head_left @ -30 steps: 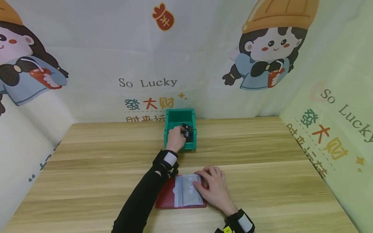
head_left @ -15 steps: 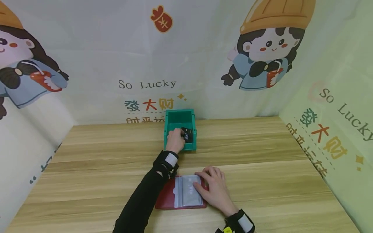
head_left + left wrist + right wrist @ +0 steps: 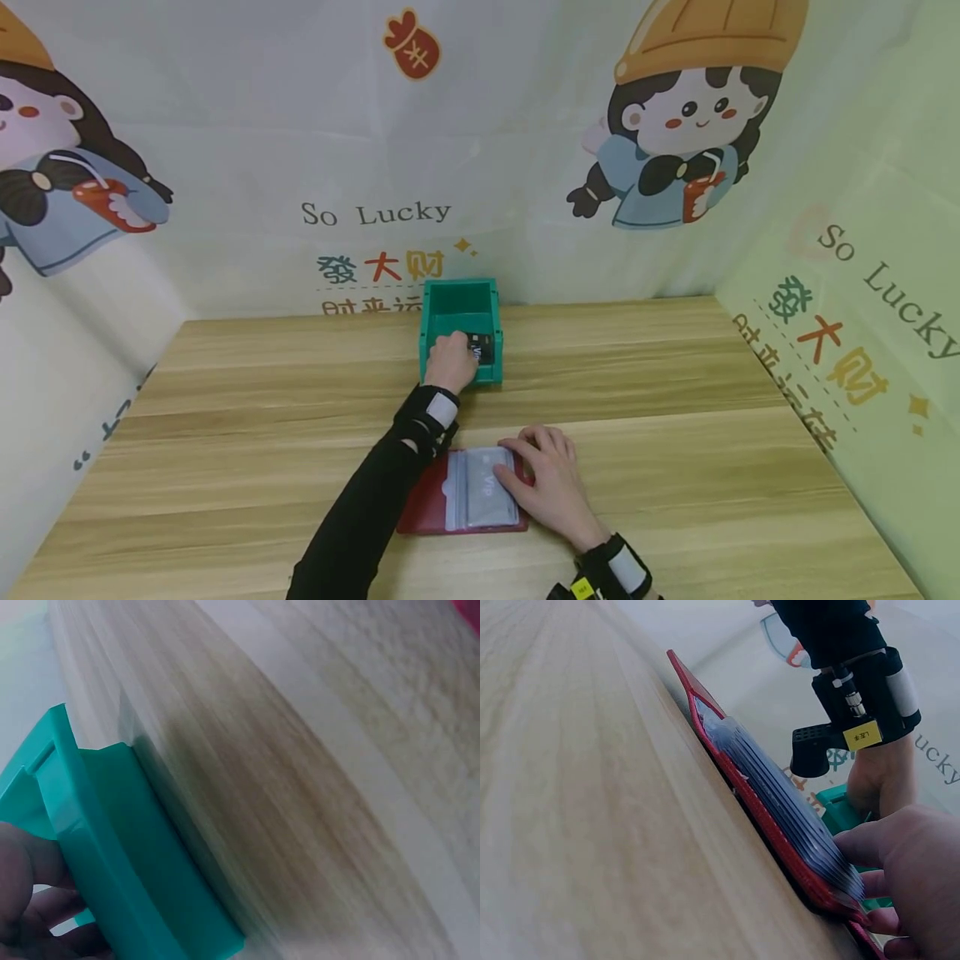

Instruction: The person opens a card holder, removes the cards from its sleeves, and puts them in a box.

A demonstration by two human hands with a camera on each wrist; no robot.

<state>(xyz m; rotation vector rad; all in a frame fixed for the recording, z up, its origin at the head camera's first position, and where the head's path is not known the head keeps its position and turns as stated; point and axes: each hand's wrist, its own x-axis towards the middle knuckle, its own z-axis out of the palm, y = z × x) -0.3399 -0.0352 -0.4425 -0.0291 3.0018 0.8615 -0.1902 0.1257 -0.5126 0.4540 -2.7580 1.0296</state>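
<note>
My left hand (image 3: 452, 362) reaches into a green plastic bin (image 3: 461, 287), fingers bent beside a black card (image 3: 485, 348) with pale "Vip" lettering. In the left wrist view its fingers (image 3: 34, 862) are inside the bin's rim; the card is out of sight there, and I cannot tell if they pinch it. A red card holder (image 3: 424, 505) lies unfolded on the table below, its clear sleeves (image 3: 487, 500) stacked on the right half. My right hand (image 3: 553, 487) rests at that side, thumb on the sleeves and fingers along the right edge.
The wooden table (image 3: 660, 433) runs back to a printed cloth backdrop (image 3: 517, 183), and the bin stands close to it. A second cloth panel (image 3: 877, 208) borders the right side. The left forearm (image 3: 360, 508) passes over the holder's left part.
The black card sits lower in the bin and more of it is hidden by my left hand. The right hand and card holder keep their places; the head view shifts slightly.
</note>
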